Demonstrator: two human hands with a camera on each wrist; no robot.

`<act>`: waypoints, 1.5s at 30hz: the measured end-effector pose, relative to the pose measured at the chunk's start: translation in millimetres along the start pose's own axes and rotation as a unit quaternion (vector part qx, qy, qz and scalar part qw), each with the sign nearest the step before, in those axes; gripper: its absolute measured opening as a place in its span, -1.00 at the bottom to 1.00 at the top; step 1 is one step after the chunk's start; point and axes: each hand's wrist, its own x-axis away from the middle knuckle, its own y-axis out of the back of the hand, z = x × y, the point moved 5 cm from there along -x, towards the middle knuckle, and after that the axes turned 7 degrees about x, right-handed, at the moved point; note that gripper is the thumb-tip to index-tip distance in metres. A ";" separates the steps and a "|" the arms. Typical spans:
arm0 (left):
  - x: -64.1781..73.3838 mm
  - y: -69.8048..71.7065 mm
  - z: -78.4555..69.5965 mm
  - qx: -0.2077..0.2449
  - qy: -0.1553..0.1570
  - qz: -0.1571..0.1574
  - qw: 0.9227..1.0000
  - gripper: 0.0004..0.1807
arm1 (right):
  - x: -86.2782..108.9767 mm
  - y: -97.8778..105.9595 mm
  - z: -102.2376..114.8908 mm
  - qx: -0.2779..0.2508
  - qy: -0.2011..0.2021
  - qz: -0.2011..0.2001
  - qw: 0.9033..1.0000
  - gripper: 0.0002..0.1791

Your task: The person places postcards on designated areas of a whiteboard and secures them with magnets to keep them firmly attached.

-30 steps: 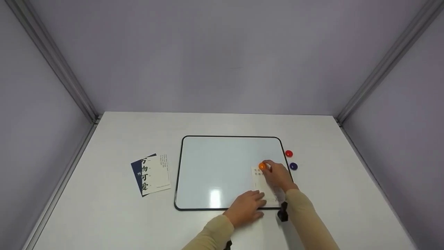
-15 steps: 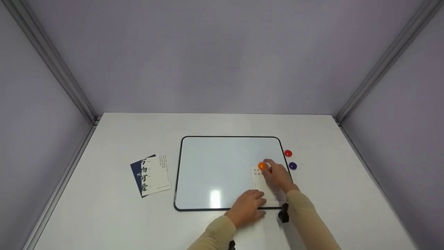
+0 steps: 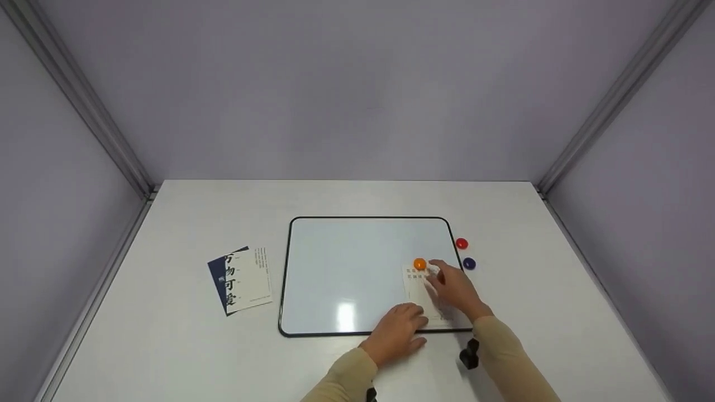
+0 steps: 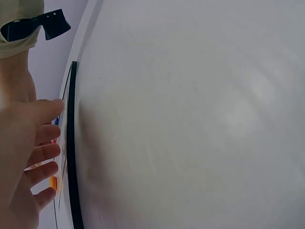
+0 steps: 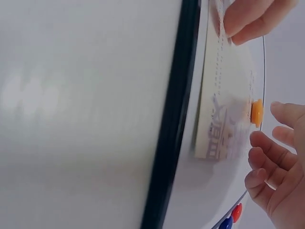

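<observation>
A cream card point(image 3: 415, 291) with printed characters lies on the right part of a black-framed whiteboard point(image 3: 341, 262). At its top edge sits a round orange magnet point(image 3: 419, 264). My right hand point(image 3: 455, 287) is just right of the magnet, over the card, holding nothing. In the right wrist view a gap shows between the fingers and the orange magnet point(image 5: 257, 113). My left hand point(image 3: 395, 333) lies across the board's front edge, fingertips at the card's lower left side, fingers spread and loosely bent.
Red point(image 3: 462, 243) and dark blue point(image 3: 469, 263) magnets sit just off the board's right edge. Left of the board, a cream card point(image 3: 251, 282) with large black characters overlaps a navy card point(image 3: 217, 271). Grey walls point(image 3: 357, 100) border the white table point(image 3: 139, 324) at back and sides.
My right hand has let go of the orange magnet and drawn back slightly to the right. The magnet stays at the card's top. My left hand has hardly moved.
</observation>
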 end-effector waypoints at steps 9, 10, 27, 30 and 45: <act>6.7 11.6 3.6 0.024 -0.020 -0.051 0.998 -0.72 | 19.0 3.3 -0.7 -0.004 0.006 -0.006 1.000 -0.60; 7.5 12.7 4.7 0.030 -0.020 -0.056 0.998 -0.72 | 21.0 3.2 -1.9 -0.004 0.004 -0.006 1.000 -0.60; 23.4 26.8 25.1 0.070 0.014 -0.080 0.994 -0.76 | 48.0 4.0 -6.0 0.026 0.013 -0.031 0.999 -0.68; 26.7 30.7 29.3 0.073 0.025 -0.087 0.993 -0.76 | 53.7 5.7 -6.4 0.027 0.026 -0.044 0.998 -0.70; 44.4 41.5 48.7 0.093 0.059 -0.105 0.988 -0.78 | 68.7 6.5 -11.1 0.087 0.084 -0.074 0.990 -0.69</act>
